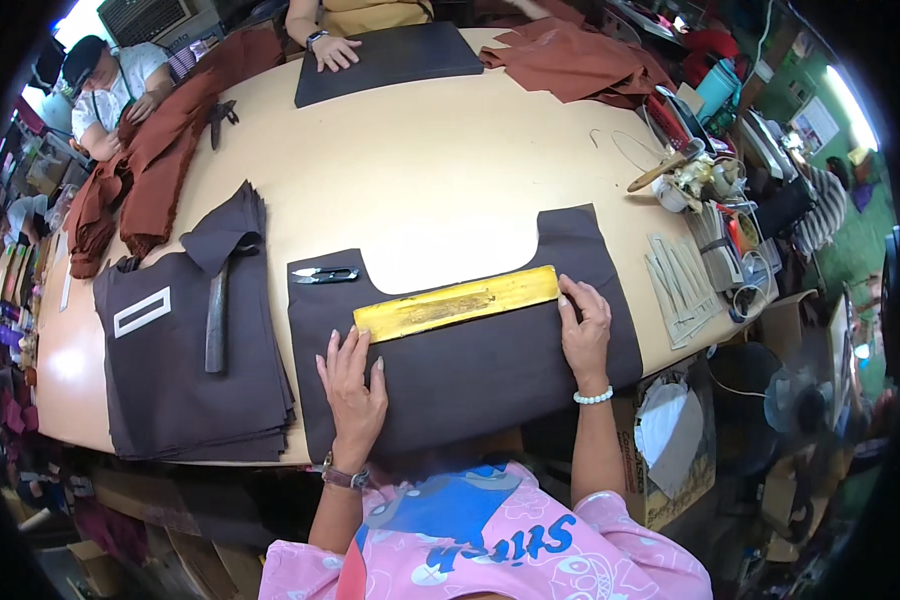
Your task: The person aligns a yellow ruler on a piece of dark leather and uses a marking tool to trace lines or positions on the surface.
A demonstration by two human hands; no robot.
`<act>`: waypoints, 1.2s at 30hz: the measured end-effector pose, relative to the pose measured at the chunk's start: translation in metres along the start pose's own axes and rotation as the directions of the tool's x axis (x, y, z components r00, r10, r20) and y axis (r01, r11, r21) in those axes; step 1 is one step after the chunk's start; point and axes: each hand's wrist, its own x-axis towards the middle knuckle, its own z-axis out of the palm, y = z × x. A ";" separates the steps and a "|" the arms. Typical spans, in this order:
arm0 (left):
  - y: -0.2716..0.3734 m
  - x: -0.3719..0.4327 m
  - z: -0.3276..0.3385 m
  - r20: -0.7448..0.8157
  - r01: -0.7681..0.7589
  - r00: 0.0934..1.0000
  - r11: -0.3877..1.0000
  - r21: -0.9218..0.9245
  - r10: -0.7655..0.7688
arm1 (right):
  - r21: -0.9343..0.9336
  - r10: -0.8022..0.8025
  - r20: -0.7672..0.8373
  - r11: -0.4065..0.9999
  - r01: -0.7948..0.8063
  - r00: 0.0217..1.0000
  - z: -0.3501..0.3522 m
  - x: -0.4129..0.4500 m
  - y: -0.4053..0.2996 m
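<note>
A dark brown cut fabric panel [465, 375], with a wide notch in its far edge, lies flat on the table in front of me. Across it rests a long yellow strip [457, 302], its middle worn and stained dark. Fingertips of my left hand [355, 390] touch the strip's left end, the fingers spread and the palm low over the fabric. At the other end, my right hand [586, 326] pinches the strip's corner between thumb and fingers. Black-handled thread snips [325, 275] lie on the panel's upper left part.
Left of the panel is a stack of dark fabric pieces [195, 405], bearing a white rectangular frame [142, 312] and a dark bar [216, 319]. Card templates [679, 289] and a brush [664, 166] lie right. Across the table [435, 165], a person's hand [335, 54] touches a black board [397, 64].
</note>
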 end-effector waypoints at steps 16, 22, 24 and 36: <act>0.006 0.003 -0.001 0.002 -0.002 1.000 1.000 0.010 0.002 | -0.089 -0.126 0.003 0.988 0.126 0.992 -0.004 0.003 -0.013; 0.006 0.002 0.002 0.026 0.011 1.000 1.000 0.005 -0.011 | -0.120 -0.096 0.032 0.988 0.099 0.995 -0.004 -0.002 -0.011; 0.004 0.001 0.000 0.034 0.017 0.999 1.000 -0.002 -0.017 | -0.114 -0.107 0.032 0.987 0.110 0.994 -0.002 -0.003 -0.012; 0.000 0.000 0.000 -0.009 -0.012 1.000 1.000 -0.006 0.012 | -0.109 -0.162 -0.018 0.981 0.159 0.987 0.002 -0.002 -0.012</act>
